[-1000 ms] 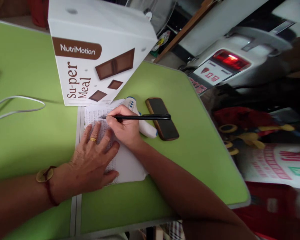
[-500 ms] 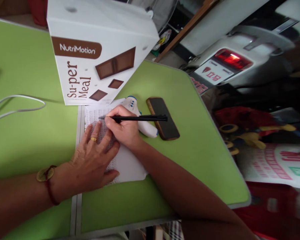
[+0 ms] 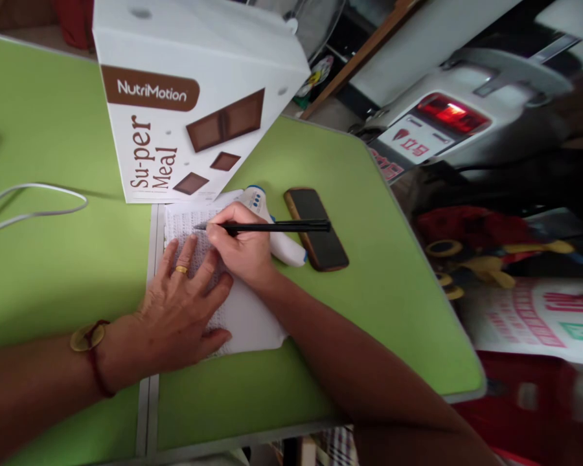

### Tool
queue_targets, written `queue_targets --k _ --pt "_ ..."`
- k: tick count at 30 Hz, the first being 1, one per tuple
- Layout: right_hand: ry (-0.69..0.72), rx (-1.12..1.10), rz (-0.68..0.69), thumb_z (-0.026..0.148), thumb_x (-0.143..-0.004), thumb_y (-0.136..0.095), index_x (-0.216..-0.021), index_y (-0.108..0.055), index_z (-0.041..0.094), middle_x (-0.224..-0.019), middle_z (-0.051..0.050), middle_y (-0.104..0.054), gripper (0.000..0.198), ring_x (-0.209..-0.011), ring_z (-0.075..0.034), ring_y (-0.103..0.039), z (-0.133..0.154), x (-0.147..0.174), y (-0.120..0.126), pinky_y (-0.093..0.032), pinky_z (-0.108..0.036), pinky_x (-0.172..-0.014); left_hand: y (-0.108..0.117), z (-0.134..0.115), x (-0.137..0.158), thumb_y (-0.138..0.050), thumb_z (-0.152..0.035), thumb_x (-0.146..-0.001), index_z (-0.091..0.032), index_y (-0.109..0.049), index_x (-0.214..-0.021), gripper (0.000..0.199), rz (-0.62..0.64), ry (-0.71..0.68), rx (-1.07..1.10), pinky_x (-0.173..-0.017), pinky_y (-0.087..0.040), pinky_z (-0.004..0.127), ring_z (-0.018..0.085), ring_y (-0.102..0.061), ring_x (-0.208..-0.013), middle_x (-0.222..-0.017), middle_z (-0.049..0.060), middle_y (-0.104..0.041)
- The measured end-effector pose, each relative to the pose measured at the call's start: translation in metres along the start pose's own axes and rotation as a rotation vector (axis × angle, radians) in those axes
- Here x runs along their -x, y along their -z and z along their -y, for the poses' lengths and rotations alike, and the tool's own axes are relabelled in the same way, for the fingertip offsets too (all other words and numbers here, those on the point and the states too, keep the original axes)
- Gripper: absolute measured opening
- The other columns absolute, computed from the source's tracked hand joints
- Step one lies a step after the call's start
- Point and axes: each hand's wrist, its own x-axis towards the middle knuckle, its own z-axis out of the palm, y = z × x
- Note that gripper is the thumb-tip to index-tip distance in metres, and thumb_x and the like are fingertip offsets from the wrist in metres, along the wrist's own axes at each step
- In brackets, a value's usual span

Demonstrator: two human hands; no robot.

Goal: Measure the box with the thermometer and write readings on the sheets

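My right hand (image 3: 245,249) is closed around a black pen (image 3: 282,226), its tip at the written lines near the top of a white sheet of paper (image 3: 255,317). Rows of small handwriting cover the left part of the sheet; its right part is blank where it shows. My left hand (image 3: 184,304) lies flat on the paper with fingers spread, a gold ring on one finger, and hides part of the writing. Partly behind my right hand lies a white and blue handheld device (image 3: 287,249), perhaps a thermometer.
A large white NutriMotion box (image 3: 160,142) stands just beyond the paper. To the right lies a phone (image 3: 318,226) in a brown case. A white cable (image 3: 43,188) curves over the green table (image 3: 393,310) at left. Past the table's right edge stands a scooter (image 3: 451,116).
The pen tip has shifted very slightly right along the paper, with my right hand moving with it. My left hand stays in place.
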Motion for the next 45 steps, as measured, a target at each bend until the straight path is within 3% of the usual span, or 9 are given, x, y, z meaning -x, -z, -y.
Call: queue_targets --k 33,45 --pt "0.034 -0.003 -0.004 0.014 -0.074 -0.055 -0.065 -0.049 0.022 -0.058 0.006 -0.051 0.014 -0.054 -0.009 -0.049 -0.0010 0.0006 0.0000 -0.043 -0.025 -0.056 -0.0002 0.0001 0.0003 -0.072 -0.061 -0.078 -0.013 -0.057 -0.137 0.077 0.008 -0.002 -0.008 -0.113 -0.025 0.070 0.054 -0.034 -0.137 -0.146 0.025 -0.044" --pt "-0.035 0.022 -0.014 0.017 -0.075 -0.055 -0.066 -0.048 0.023 -0.059 0.006 -0.051 0.012 -0.057 -0.011 -0.049 -0.0008 0.0004 -0.0007 -0.045 -0.026 -0.057 0.0001 0.0009 0.0001 -0.068 -0.061 -0.082 -0.013 -0.054 -0.139 0.076 0.054 -0.002 -0.014 -0.114 -0.022 0.070 0.053 -0.030 -0.139 -0.149 0.024 -0.040"
